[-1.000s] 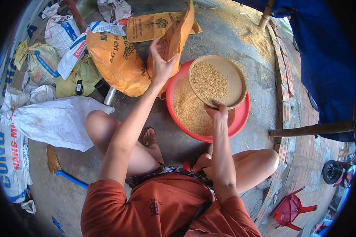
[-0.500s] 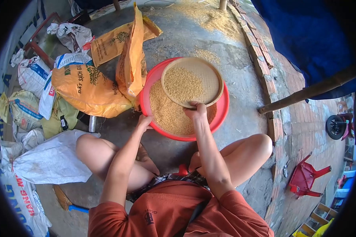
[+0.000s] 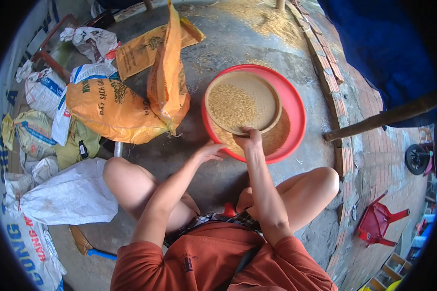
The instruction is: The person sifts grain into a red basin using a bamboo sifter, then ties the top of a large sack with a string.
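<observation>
A round woven sieve [image 3: 271, 104] holding grain [image 3: 231, 104] is gripped at its near rim by my right hand [image 3: 249, 139], fingers closed. It is over a large red round tray [image 3: 298, 104], where more grain [image 3: 278, 136] lies. At the tray's near left edge is my left hand [image 3: 211, 151], its fingers stretched out against or just beside the rim; exact contact is unclear. Left of the tray stands an orange bag [image 3: 116, 111], partly upright with its top open.
White and printed sacks [image 3: 68, 194] are piled at the left. A blue-handled brush [image 3: 101, 253] lies near my left side. Loose grain [image 3: 272, 24] is spread on the floor ahead. A slanted pole [image 3: 383, 119], brick edging [image 3: 332, 92] and an overturned red stool [image 3: 379, 220] are at the right.
The red tray has shifted right, away from the orange bag, and the sieve with my right hand has moved right too. My left hand has moved right, its fingers now more extended.
</observation>
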